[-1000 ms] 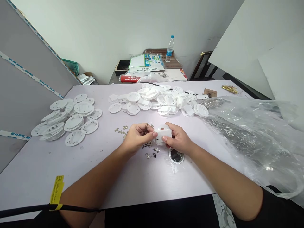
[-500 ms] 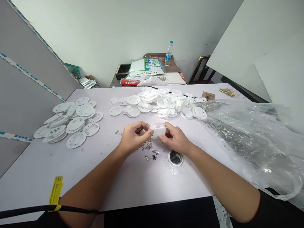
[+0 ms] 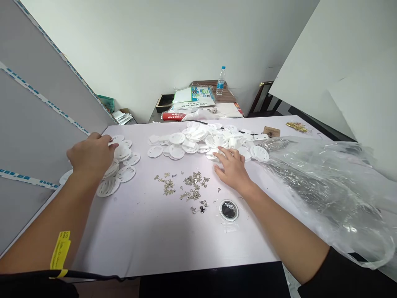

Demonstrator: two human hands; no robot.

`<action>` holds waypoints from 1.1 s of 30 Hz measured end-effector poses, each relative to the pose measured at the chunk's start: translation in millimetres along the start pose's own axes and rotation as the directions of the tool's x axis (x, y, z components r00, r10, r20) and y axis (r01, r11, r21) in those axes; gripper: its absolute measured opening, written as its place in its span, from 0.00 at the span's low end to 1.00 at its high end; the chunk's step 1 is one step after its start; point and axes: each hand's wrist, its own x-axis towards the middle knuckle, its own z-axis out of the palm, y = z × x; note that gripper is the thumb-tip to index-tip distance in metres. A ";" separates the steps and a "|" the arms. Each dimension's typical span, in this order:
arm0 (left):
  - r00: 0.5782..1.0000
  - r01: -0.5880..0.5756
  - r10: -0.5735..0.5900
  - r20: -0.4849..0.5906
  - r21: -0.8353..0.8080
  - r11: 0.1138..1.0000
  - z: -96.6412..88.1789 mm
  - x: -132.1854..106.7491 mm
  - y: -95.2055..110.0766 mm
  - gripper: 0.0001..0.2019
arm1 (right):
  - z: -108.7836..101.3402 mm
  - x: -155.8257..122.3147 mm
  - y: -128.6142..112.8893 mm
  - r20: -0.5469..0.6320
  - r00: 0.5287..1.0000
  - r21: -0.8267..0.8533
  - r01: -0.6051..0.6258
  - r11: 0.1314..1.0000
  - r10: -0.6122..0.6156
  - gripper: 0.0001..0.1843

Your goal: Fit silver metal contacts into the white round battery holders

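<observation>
My left hand (image 3: 91,155) is over the heap of round white plastic discs (image 3: 126,174) at the left. Its fingers are curled, with thumb and forefinger close together; what they grip, if anything, is mostly hidden. My right hand (image 3: 231,167) reaches to the front of the larger middle pile of white plastic pieces (image 3: 198,134). Its fingers are spread, and the fingertips rest at a white piece. Between the hands, small metal clips (image 3: 194,179) lie scattered in loose clusters. A round, dark-centred disc with a white rim (image 3: 229,210) sits nearer the front, below my right wrist.
A clear plastic bag (image 3: 325,198) with shiny contents covers the table's right side. Gold-coloured pins (image 3: 297,126) and a brown card (image 3: 271,131) are at the back right. Behind the table stands a water bottle (image 3: 221,82). A grey panel (image 3: 27,124) borders the left edge.
My hands have parted. The left has gone to the left heap, the right to the middle pile. The white piece held between both hands is no longer there, and the metal clips are uncovered.
</observation>
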 end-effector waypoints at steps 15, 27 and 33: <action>0.715 -0.360 0.502 0.485 -0.360 0.861 72.0 -89.6 140.0 0.12 | 2.8 2.2 7.0 -0.044 0.995 0.104 0.096 0.990 -0.092 0.12; 0.723 -0.280 0.441 0.532 -0.359 0.891 80.3 -88.1 149.6 0.07 | -12.9 -0.8 8.4 -0.230 0.970 0.328 0.157 0.931 -0.083 0.10; 0.760 -0.229 0.420 0.496 -0.400 0.888 83.8 -85.6 146.0 0.07 | -17.3 -4.2 -0.1 -0.183 0.962 0.699 -0.017 0.715 0.202 0.14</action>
